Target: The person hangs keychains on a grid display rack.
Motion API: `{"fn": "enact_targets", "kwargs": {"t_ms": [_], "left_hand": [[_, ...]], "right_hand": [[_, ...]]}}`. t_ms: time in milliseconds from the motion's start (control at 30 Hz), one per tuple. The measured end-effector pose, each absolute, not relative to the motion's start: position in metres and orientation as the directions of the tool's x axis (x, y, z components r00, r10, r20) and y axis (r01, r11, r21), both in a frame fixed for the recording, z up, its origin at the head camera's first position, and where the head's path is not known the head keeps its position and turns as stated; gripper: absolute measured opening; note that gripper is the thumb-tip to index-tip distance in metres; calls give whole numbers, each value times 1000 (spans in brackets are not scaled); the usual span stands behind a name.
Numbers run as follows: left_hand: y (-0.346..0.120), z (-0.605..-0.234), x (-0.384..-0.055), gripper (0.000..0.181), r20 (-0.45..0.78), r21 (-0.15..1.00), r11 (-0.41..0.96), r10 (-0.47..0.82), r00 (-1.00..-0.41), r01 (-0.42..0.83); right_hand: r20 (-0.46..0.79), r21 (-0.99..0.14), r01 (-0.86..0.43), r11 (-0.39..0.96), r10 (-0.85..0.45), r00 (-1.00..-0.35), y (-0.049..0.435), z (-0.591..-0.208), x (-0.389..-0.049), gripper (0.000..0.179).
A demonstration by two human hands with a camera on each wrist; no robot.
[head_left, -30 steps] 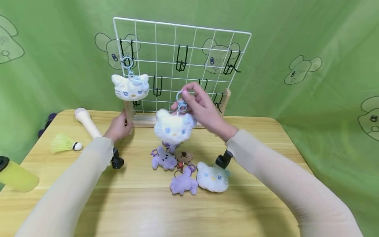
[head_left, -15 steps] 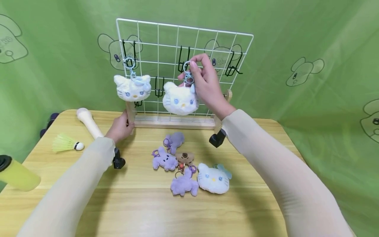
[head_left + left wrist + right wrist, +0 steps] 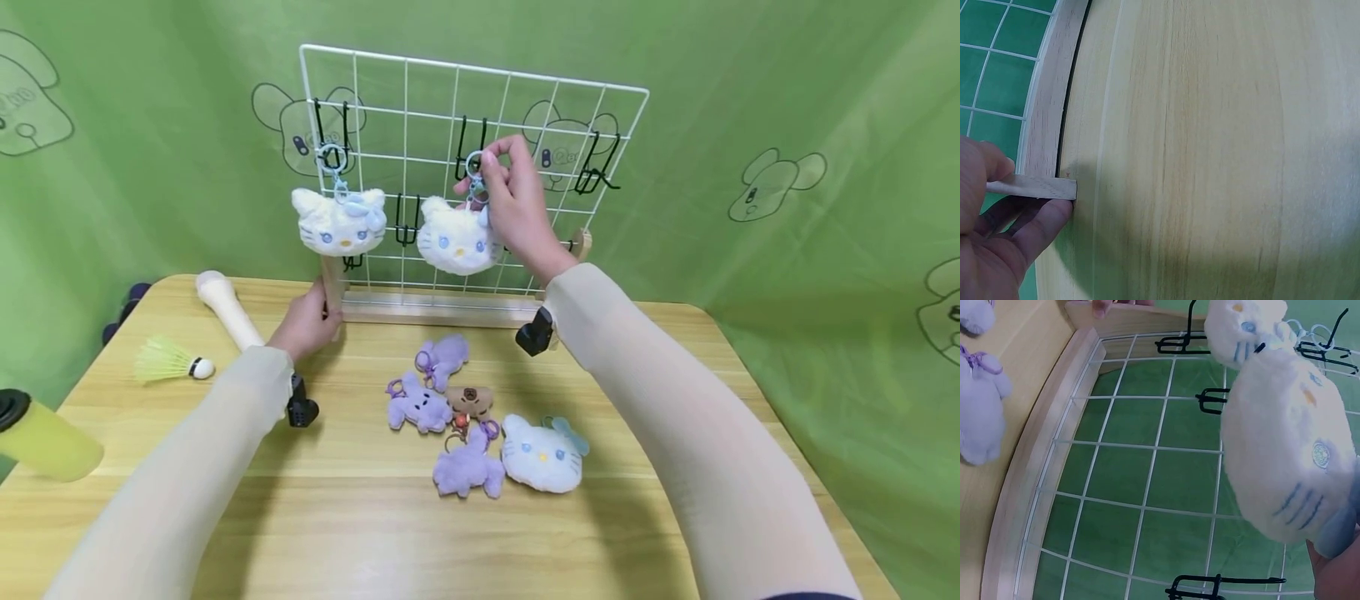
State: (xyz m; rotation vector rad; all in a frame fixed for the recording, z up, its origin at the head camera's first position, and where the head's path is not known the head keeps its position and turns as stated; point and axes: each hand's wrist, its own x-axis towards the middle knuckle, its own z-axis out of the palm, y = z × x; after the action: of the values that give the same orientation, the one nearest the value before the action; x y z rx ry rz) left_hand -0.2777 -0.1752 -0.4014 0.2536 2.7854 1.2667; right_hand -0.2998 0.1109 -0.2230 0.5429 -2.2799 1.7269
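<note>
My right hand (image 3: 517,196) pinches the blue ring of a white plush cat keychain (image 3: 457,242) in front of the wire grid rack (image 3: 431,108). The ring is right at the upper middle black hook (image 3: 462,158). In the right wrist view the plush cat's head (image 3: 1285,444) hides part of the grid. My left hand (image 3: 306,321) grips the rack's wooden side foot (image 3: 1041,186), thumb on one side and fingers on the other. A second white plush cat keychain (image 3: 341,225) hangs from the upper left hook (image 3: 330,133).
On the table lie several purple plush keychains (image 3: 467,465), a brown plush keychain (image 3: 472,402) and another white plush cat (image 3: 542,454). A microphone (image 3: 225,308), a shuttlecock (image 3: 172,362) and a yellow bottle (image 3: 52,437) are at the left. More black hooks (image 3: 596,167) sit on the grid.
My right hand has raised the white plush cat keychain from low before the rack to the upper middle hook, bringing its ring against the hook. My left hand stays on the wooden foot.
</note>
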Motion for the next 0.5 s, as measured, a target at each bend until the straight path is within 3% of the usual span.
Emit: {"fn": "enact_targets", "kwargs": {"t_ms": [500], "left_hand": [[-175,-403,-278,65,28,750,647,178,-984,138]], "right_hand": [[384,-871,-393,295,-89,-919,108,-232,-309,14]]}}
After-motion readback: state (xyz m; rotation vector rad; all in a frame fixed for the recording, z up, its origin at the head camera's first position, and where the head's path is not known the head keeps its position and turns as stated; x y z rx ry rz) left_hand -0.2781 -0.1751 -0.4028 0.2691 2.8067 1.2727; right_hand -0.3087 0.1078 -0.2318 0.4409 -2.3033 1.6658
